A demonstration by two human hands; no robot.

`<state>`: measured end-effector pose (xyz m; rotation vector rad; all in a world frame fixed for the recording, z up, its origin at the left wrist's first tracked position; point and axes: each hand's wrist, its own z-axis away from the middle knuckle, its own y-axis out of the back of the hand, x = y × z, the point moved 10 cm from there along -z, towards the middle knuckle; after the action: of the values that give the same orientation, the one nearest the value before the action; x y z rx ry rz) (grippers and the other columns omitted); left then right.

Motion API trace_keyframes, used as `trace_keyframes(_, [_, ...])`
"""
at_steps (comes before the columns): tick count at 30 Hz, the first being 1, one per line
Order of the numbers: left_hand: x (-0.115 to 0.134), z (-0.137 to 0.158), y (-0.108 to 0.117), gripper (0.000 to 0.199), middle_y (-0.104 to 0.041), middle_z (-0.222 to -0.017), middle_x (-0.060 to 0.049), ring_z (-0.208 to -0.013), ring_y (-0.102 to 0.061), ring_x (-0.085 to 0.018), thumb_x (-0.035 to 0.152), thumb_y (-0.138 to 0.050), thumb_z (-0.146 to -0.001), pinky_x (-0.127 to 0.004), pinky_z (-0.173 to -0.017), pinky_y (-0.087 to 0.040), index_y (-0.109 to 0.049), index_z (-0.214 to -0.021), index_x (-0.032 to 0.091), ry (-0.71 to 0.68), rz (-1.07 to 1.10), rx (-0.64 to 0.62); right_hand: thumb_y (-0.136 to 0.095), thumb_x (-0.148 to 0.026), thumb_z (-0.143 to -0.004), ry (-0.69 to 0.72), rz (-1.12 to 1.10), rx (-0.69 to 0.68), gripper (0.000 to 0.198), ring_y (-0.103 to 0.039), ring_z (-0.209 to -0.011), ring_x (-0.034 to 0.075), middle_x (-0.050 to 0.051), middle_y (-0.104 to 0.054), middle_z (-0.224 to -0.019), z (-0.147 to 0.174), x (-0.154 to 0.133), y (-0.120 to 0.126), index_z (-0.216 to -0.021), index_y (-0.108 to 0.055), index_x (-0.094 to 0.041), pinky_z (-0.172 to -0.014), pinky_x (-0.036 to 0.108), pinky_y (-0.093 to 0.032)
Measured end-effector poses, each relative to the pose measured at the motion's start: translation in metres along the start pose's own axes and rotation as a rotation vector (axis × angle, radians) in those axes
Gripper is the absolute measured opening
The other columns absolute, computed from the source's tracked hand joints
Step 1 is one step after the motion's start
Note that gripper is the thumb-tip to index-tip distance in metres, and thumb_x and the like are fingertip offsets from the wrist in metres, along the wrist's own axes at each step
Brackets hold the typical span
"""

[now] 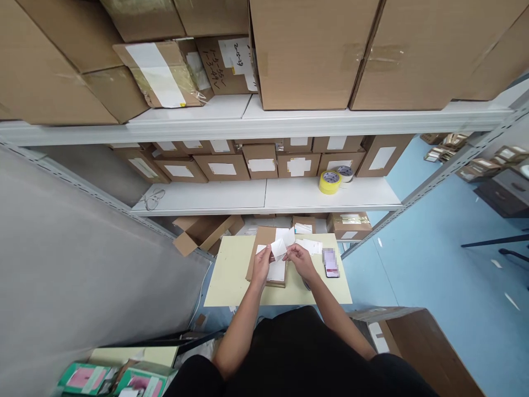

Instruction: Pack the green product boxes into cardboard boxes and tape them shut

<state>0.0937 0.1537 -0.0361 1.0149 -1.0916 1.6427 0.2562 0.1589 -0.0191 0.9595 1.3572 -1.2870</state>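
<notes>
A small white paper slip (278, 247) is pinched between the thumb and fingers of my left hand (261, 266). My right hand (302, 262) is closed at the slip's right side, its fingertips gripping the edge of white paper; whether this is one folded piece or two, I cannot tell. Beneath both hands a flat cardboard box (253, 266) lies on a pale yellow table (225, 275), with white paper (276, 272) on its top. More white slips (311, 246) lie to the right of the box. A phone (330, 263) rests near the table's right edge.
Shelving with a white shelf (198, 197) rises beyond the table, stacked with cardboard boxes (222, 167). Yellow tape (329, 182) sits on it. An open carton (206, 231) is at the table's far left. A large brown box (430, 353) stands at lower right, a grey wall (82, 248) at left.
</notes>
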Motion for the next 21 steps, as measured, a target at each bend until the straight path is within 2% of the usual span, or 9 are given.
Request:
trace_keyframes(3, [-0.003, 0.002, -0.009, 0.075, -0.076, -0.08, -0.014, -0.085, -0.071, -0.027, 0.084, -0.063, -0.076, -0.033, -0.074, -0.056, -0.08, -0.087, 0.012, -0.008, 0.012, -0.094, -0.072, -0.05, -0.084, -0.012, 0.018, 0.016, 0.027, -0.07, -0.076, 0.022, 0.002, -0.072, -0.073, -0.001, 0.004, 0.004, -0.082, -0.062, -0.025, -0.079, 0.036, -0.053])
trace_keyframes(5, [-0.001, 0.004, -0.011, 0.067, -0.072, -0.073, -0.01, -0.08, -0.069, -0.026, 0.081, -0.068, -0.074, -0.032, -0.072, -0.054, -0.077, -0.077, 0.015, -0.049, -0.067, -0.119, -0.072, -0.05, -0.084, -0.02, 0.007, 0.029, 0.028, -0.07, -0.075, 0.022, 0.001, -0.07, -0.073, -0.002, 0.009, 0.005, -0.08, -0.06, -0.025, -0.078, 0.036, -0.053])
trace_keyframes(8, [0.006, 0.007, -0.009, 0.051, -0.064, -0.063, -0.003, -0.072, -0.063, -0.022, 0.068, -0.08, -0.072, -0.029, -0.069, -0.05, -0.069, -0.061, 0.019, -0.145, -0.244, -0.11, -0.073, -0.051, -0.083, -0.04, -0.021, 0.049, 0.03, -0.068, -0.069, 0.02, -0.001, -0.066, -0.073, -0.002, 0.018, 0.004, -0.077, -0.059, -0.025, -0.072, 0.033, -0.051])
trace_keyframes(12, [0.009, 0.006, -0.01, 0.044, -0.071, -0.079, -0.007, -0.084, -0.065, -0.024, 0.062, -0.076, -0.079, -0.03, -0.075, -0.05, -0.074, -0.067, 0.02, -0.238, -0.28, -0.142, -0.079, -0.051, -0.078, -0.044, -0.031, 0.06, 0.032, -0.063, -0.068, 0.018, -0.001, -0.064, -0.074, -0.005, 0.026, -0.003, -0.079, -0.062, -0.024, -0.069, 0.031, -0.049])
trace_keyframes(15, [0.002, -0.002, -0.007, 0.051, -0.062, -0.066, -0.003, -0.069, -0.058, -0.019, 0.065, -0.075, -0.079, -0.028, -0.066, -0.045, -0.067, -0.06, 0.019, -0.199, -0.288, -0.185, -0.081, -0.052, -0.077, -0.038, -0.019, 0.07, 0.033, -0.06, -0.068, 0.017, -0.002, -0.063, -0.071, -0.008, 0.027, -0.008, -0.08, -0.065, -0.023, -0.069, 0.03, -0.048])
trace_keyframes(18, [-0.004, -0.018, 0.009, 0.057, -0.052, -0.057, 0.002, -0.058, -0.048, -0.013, 0.069, -0.076, -0.074, -0.025, -0.056, -0.037, -0.06, -0.056, 0.018, -0.082, -0.252, -0.172, -0.081, -0.05, -0.075, -0.066, -0.032, 0.114, 0.032, -0.058, -0.069, 0.016, -0.002, -0.063, -0.071, -0.009, 0.027, -0.006, -0.077, -0.066, -0.022, -0.069, 0.029, -0.047])
trace_keyframes(21, [0.003, -0.04, 0.048, 0.054, -0.057, -0.061, 0.001, -0.059, -0.051, -0.013, 0.068, -0.079, -0.071, -0.024, -0.057, -0.038, -0.066, -0.067, 0.016, -0.008, -0.095, -0.03, -0.082, -0.046, -0.071, -0.084, -0.1, 0.292, 0.03, -0.058, -0.071, 0.016, -0.002, -0.063, -0.072, -0.007, 0.028, 0.013, -0.073, -0.064, -0.022, -0.071, 0.028, -0.049])
